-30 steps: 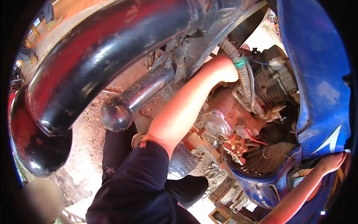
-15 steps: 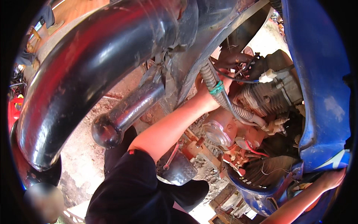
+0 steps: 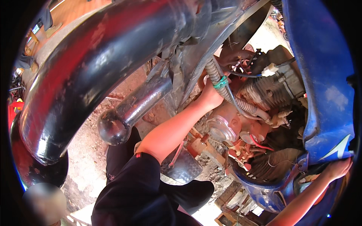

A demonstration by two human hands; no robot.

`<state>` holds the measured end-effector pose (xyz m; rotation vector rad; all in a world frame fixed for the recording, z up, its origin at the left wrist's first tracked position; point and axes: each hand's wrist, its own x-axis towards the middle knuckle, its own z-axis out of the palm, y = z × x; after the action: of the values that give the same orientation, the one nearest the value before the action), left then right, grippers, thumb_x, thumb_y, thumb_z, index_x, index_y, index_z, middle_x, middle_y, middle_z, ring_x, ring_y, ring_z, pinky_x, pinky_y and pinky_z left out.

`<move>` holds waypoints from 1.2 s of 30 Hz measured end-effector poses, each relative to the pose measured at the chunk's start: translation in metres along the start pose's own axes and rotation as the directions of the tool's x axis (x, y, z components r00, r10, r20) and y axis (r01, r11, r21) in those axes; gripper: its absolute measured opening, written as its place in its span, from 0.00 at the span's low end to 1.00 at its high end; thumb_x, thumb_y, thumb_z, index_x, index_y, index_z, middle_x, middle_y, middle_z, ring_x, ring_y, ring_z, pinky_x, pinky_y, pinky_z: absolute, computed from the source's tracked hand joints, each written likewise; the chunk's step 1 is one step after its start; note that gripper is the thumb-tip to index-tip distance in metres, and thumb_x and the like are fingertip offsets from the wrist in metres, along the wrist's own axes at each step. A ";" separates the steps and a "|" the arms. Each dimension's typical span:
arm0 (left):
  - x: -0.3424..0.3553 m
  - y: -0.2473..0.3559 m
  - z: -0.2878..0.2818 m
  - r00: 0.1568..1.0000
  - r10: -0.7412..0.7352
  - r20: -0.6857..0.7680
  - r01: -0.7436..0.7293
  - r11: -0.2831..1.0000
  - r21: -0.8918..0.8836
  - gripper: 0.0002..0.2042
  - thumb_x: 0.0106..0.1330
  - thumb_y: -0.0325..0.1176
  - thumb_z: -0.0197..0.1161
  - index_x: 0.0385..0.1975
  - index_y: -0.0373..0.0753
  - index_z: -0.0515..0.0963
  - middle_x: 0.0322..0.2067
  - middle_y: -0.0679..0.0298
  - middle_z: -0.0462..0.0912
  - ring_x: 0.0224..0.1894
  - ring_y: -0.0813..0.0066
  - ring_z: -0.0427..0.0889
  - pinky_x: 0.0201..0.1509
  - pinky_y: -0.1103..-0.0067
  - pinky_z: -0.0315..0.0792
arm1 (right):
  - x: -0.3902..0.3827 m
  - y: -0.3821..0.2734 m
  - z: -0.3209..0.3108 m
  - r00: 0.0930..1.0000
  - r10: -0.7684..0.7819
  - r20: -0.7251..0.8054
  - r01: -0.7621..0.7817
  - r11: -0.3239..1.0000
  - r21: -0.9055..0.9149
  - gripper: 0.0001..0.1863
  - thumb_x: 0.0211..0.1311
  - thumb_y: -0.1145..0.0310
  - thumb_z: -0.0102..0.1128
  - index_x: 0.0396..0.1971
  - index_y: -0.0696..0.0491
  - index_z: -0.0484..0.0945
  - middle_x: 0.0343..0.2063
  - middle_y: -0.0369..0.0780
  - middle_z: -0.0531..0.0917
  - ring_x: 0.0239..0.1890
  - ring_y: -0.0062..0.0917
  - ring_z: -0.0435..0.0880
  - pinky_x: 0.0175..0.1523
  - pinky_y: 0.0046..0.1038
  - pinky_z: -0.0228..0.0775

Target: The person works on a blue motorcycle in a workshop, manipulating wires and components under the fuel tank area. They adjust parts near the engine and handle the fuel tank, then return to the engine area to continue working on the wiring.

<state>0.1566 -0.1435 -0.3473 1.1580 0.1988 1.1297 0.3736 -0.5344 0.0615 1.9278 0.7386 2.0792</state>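
My left hand (image 3: 212, 94) reaches into the engine bay behind a ribbed hose (image 3: 241, 104) tied with green cord. Its fingers are hidden by the hose and dark parts, so what they touch does not show. Beyond it sits the finned engine (image 3: 269, 92), with a white plastic connector (image 3: 270, 70) on a wire in front. At the far right my right hand (image 3: 338, 169) is curled over the lower edge of the blue body panel (image 3: 324, 90). Its fingertips are partly lost at the dark rim.
A curved black mudguard (image 3: 94, 71) fills the upper left, with a round-ended black tube (image 3: 141, 101) below it. An open-end wrench (image 3: 176, 154) lies by a black footrest pad (image 3: 183, 167). Wooden blocks (image 3: 230, 196) lie low down. A person's leg (image 3: 47, 19) shows at top left.
My left hand has drawn back slightly from the parts behind the hose. My right hand has shifted a little up along the blue panel's edge. The view has tilted slightly.
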 end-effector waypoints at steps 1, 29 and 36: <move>0.000 0.010 0.001 0.999 0.001 0.048 -0.006 0.993 0.115 0.23 0.60 0.17 0.47 0.57 0.40 0.67 0.36 0.56 0.76 0.33 0.66 0.78 0.36 0.72 0.74 | 0.001 -0.006 -0.004 1.000 0.005 0.009 -0.005 1.000 0.019 0.21 0.64 0.62 0.50 0.51 0.59 0.74 0.55 0.46 0.74 0.57 0.39 0.73 0.61 0.34 0.65; 0.054 0.110 -0.004 0.927 0.126 0.355 -0.338 0.690 0.640 0.08 0.53 0.33 0.60 0.30 0.38 0.71 0.26 0.58 0.74 0.30 0.63 0.74 0.37 0.72 0.71 | 0.000 -0.001 -0.006 0.960 -0.060 0.275 0.171 0.901 -0.399 0.18 0.61 0.65 0.52 0.49 0.57 0.76 0.53 0.45 0.76 0.57 0.39 0.73 0.62 0.34 0.64; 0.086 0.110 -0.002 0.921 -0.186 0.342 -0.258 0.368 0.893 0.09 0.59 0.36 0.60 0.37 0.43 0.74 0.31 0.59 0.79 0.35 0.64 0.78 0.42 0.73 0.74 | -0.006 0.040 0.023 0.972 -0.117 0.203 0.189 0.905 -0.380 0.18 0.63 0.65 0.50 0.49 0.57 0.76 0.55 0.44 0.75 0.57 0.38 0.72 0.63 0.32 0.63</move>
<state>0.1297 -0.0793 -0.2258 2.4351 0.5601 0.7247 0.4043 -0.5667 0.0760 1.7324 0.3768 1.7701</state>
